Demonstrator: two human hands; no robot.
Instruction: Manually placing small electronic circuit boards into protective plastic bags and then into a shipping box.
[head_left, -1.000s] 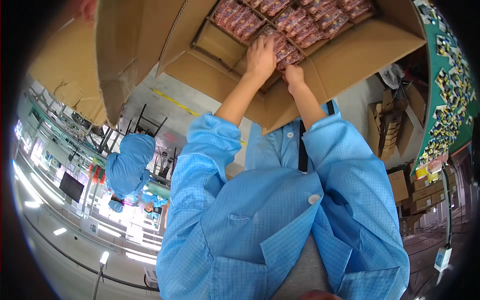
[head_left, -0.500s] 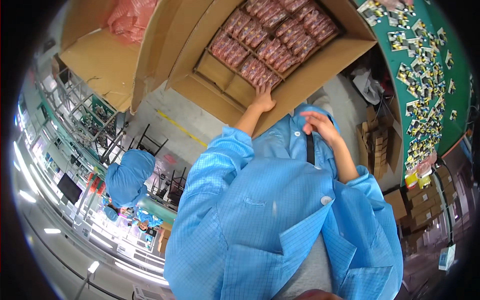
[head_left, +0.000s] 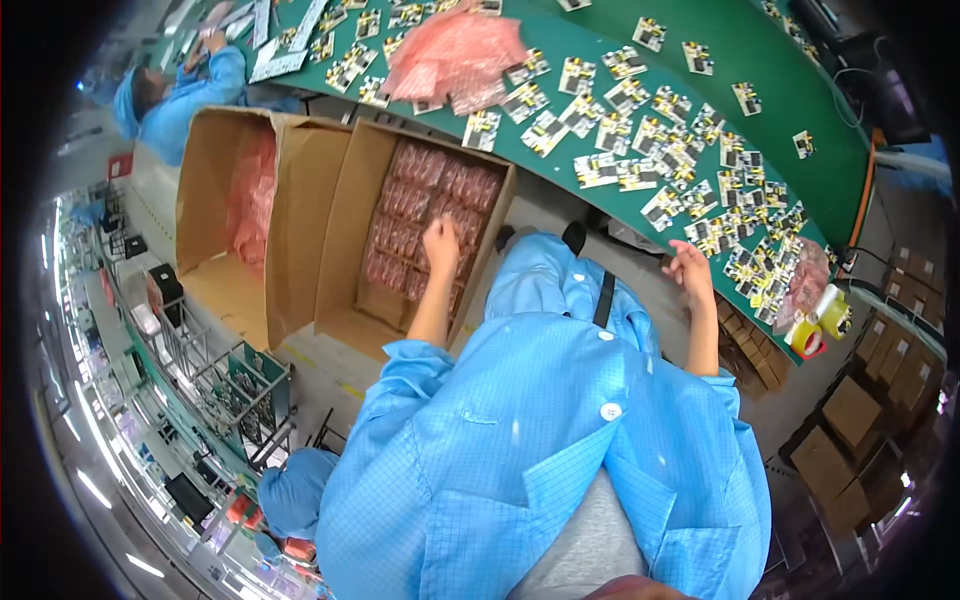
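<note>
Pink-wrapped packs (head_left: 405,200) sit in the open carton (head_left: 375,325), some hidden behind the curled left hand (head_left: 440,245); can't tell if it holds anything. Right hand (head_left: 690,272) half open, looks empty, near the bench (head_left: 835,185), cut off at frame top.

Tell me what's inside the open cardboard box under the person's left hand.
The open cardboard box holds rows of pink-wrapped packets. The left hand and forearm hide part of the inside, and anything beneath the visible layer is covered.
</note>
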